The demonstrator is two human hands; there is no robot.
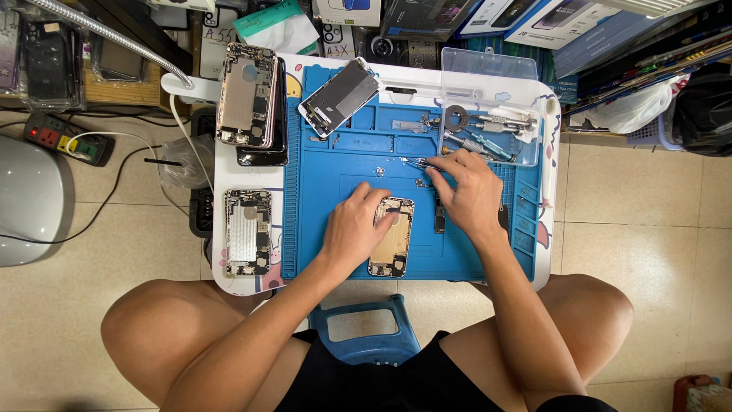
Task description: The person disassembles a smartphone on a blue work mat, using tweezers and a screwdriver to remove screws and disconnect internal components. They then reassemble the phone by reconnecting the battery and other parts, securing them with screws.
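Steadying the phone shell [393,248], the left hand [354,229] lies flat (right hand [467,191] grip pinches tweezers [418,162]).

opened phone [392,246] on mat [335,164] | two phone housings [246,95] left | tool tray [488,126] behind right
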